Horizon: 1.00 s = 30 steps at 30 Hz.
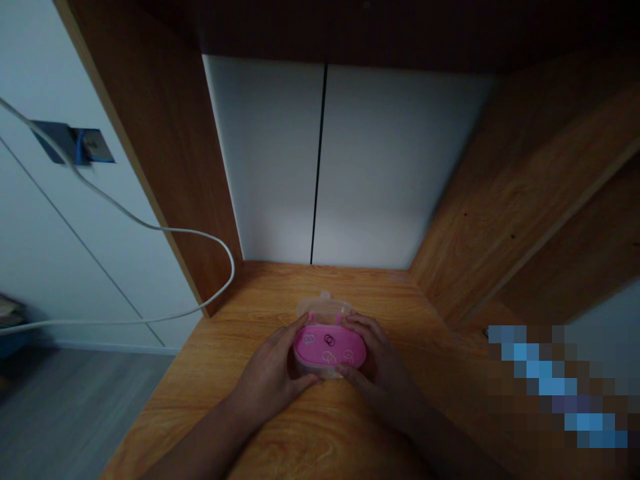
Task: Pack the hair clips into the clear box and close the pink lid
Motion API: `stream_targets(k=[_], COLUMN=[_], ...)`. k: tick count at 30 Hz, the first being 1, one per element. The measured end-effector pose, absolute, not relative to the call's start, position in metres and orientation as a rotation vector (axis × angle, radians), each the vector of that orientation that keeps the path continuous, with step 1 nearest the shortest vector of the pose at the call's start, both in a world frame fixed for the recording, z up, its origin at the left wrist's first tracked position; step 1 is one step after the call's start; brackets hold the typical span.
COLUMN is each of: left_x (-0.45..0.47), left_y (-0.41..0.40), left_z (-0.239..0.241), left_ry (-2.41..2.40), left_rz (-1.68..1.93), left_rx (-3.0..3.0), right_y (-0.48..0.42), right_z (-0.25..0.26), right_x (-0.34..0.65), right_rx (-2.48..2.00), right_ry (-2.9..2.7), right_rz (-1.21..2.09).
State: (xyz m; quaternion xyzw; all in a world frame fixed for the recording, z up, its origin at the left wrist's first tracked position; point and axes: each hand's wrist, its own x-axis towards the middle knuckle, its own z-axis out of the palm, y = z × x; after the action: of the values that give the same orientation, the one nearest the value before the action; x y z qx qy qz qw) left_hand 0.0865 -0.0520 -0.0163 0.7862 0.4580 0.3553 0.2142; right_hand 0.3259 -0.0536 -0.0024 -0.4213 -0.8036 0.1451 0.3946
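An oval plastic box (330, 347) with a bright pink top sits on the wooden surface in front of me. Pairs of linked rings, white, dark and yellowish, show on the pink; I cannot tell whether they are printed or loose. A clear plastic piece (325, 305) with a small tab stands out behind the box. My left hand (267, 373) curls around the left end, thumb at the front and fingers at the back. Around the right end, my right hand (383, 370) grips the same way. The box's underside is hidden.
White panels (280, 167) with a dark seam close off the back. Wooden side boards (465, 227) rise left and right. A white cable (200, 232) loops in from the left, past a wall socket (95, 145). A pixelated patch covers the lower right.
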Motion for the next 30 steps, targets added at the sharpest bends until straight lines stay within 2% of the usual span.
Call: stream_targets(k=[6,13,21,30], left_x=[0.084,0.083,0.077,0.061], left_y=[-0.054,-0.059,-0.051,-0.031], left_z=[-0.010,0.013,0.007,0.008], left_ry=[1.248,1.046,0.669,0.499], left_rz=[0.955,1.034,1.271,1.467], left_rx=[2.205,2.116,1.551,0.710], right_y=[-0.053,-0.058,-0.063,-0.056], right_z=[-0.003,0.000,-0.003,-0.003], right_x=[0.326,0.326,0.326,0.324], right_rx=[-1.029,-0.992,-0.943,-0.874], right_ry=[-1.975,-2.027,-2.031,-2.093], right_rz=[0.377,0.233,0.310,0.178])
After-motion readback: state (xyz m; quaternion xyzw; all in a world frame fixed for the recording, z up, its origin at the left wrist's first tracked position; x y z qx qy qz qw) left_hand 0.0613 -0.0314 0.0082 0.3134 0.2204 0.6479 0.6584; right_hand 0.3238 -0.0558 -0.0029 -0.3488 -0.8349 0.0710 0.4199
